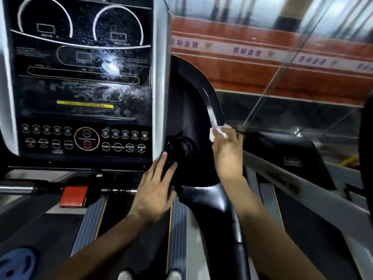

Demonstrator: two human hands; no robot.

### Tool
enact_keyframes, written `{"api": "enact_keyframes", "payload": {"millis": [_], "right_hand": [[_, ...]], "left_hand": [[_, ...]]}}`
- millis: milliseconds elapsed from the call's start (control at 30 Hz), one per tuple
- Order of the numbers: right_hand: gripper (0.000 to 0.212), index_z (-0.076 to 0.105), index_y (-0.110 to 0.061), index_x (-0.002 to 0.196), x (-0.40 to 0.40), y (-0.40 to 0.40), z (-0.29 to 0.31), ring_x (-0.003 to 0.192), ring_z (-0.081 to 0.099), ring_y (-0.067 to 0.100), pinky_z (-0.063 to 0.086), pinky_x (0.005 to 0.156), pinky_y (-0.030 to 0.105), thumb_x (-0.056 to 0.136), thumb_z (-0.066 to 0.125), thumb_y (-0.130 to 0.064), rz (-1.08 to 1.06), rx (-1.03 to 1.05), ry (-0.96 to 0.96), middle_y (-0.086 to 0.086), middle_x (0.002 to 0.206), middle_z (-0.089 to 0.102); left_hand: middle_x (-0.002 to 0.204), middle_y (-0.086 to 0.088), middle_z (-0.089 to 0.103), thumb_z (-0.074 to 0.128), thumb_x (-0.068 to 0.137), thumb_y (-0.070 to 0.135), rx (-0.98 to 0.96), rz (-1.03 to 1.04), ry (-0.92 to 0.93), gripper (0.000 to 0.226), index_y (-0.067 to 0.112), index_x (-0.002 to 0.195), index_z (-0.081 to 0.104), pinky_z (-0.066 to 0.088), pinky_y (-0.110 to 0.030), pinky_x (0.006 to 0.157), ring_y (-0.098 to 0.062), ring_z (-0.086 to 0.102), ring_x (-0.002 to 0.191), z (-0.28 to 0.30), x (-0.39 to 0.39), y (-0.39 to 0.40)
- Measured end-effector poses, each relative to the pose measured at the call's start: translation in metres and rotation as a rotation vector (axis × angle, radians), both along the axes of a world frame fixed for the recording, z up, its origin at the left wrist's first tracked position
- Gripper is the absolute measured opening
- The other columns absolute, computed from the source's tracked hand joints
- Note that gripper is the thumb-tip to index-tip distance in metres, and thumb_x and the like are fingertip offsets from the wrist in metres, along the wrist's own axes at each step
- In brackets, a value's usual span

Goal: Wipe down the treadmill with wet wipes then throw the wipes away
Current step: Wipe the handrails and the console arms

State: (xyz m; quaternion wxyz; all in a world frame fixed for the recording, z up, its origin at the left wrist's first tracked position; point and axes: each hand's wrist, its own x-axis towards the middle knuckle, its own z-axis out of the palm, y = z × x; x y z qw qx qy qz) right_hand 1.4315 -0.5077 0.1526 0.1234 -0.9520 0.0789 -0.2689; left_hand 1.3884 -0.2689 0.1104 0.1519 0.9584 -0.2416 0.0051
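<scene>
From the head camera, the right hand (227, 152) pinches a crumpled white wet wipe (219, 131) between curled fingers (220, 138) and thumb, pressing it to the outer rim of the treadmill's black side handrail (210, 102). A shiny streak runs up the rail above the wipe, probably moisture, though the blur makes that uncertain. The left hand (156, 188) lies flat with fingers straight and slightly spread on the black housing just below a round black knob (179, 149), its fingertips touching the knob's lower edge. The two hands are near each other but apart, with the curved black panel between them.

To the left stands the treadmill console (80, 77), its dark face speckled with droplets and smears, framed by a grey bezel; a row of round buttons (125, 135) sits along its lower edge, close to the left hand. A red safety key block (74, 197) sits under the console beside a metal bar. Right of the handrail there is open room, then a neighbouring machine's grey arm (286, 184). Behind runs an orange wall (262, 67) with a white lettered band.
</scene>
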Motion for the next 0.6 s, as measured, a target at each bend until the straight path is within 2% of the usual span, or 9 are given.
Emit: {"api": "enact_keyframes", "payload": {"millis": [100, 200, 300, 367, 467, 600], "right_hand": [[0.038, 0.065, -0.018, 0.123, -0.038, 0.0, -0.019, 0.111, 0.053, 0.029, 0.036, 0.099, 0.029, 0.091, 0.054, -0.002, -0.003, -0.029, 0.072, 0.007, 0.131, 0.053], [0.04, 0.062, -0.011, 0.128, -0.07, 0.005, -0.033, 0.105, 0.051, 0.034, 0.04, 0.096, 0.036, 0.092, 0.048, -0.003, -0.029, -0.004, 0.071, 0.011, 0.128, 0.055], [0.042, 0.062, -0.006, 0.128, -0.094, 0.018, -0.044, 0.104, 0.051, 0.034, 0.043, 0.094, 0.039, 0.087, 0.057, 0.001, -0.085, -0.044, 0.061, 0.015, 0.122, 0.057], [0.04, 0.062, -0.004, 0.127, -0.108, 0.031, -0.05, 0.108, 0.05, 0.036, 0.043, 0.092, 0.041, 0.087, 0.056, -0.001, -0.062, -0.069, 0.083, 0.013, 0.117, 0.058], [0.044, 0.06, -0.004, 0.129, -0.119, 0.063, -0.063, 0.1, 0.053, 0.036, 0.042, 0.088, 0.042, 0.086, 0.056, -0.009, 0.048, -0.101, 0.133, 0.012, 0.111, 0.059], [0.051, 0.054, -0.008, 0.138, -0.12, 0.091, -0.071, 0.1, 0.053, 0.027, 0.042, 0.095, 0.036, 0.088, 0.058, -0.013, 0.196, -0.055, 0.177, 0.006, 0.115, 0.059]], "left_hand": [[0.164, -0.014, 0.028, 0.045, 0.083, 0.04, 0.073, -0.014, 0.053, 0.067, 0.019, 0.147, 0.048, 0.038, -0.05, 0.111, -0.036, 0.037, 0.143, -0.02, -0.02, 0.01], [0.154, -0.017, 0.042, 0.043, 0.088, 0.04, 0.093, -0.038, 0.065, 0.064, 0.017, 0.148, 0.048, 0.026, -0.05, 0.12, -0.04, 0.042, 0.139, -0.035, -0.028, 0.024], [0.154, -0.016, 0.041, 0.039, 0.092, 0.04, 0.111, -0.051, 0.082, 0.065, 0.019, 0.154, 0.04, 0.022, -0.049, 0.123, -0.035, 0.034, 0.145, -0.035, -0.028, 0.032], [0.156, -0.014, 0.039, 0.04, 0.092, 0.039, 0.121, -0.063, 0.085, 0.067, 0.02, 0.156, 0.034, 0.021, -0.048, 0.124, -0.033, 0.03, 0.148, -0.033, -0.029, 0.035], [0.159, -0.01, 0.035, 0.041, 0.088, 0.037, 0.152, -0.067, 0.093, 0.073, 0.024, 0.159, 0.026, 0.016, -0.045, 0.125, -0.03, 0.026, 0.15, -0.033, -0.031, 0.039], [0.159, -0.008, 0.032, 0.041, 0.085, 0.038, 0.182, -0.084, 0.126, 0.079, 0.027, 0.16, 0.019, 0.007, -0.039, 0.127, -0.028, 0.023, 0.151, -0.029, -0.029, 0.039]]}}
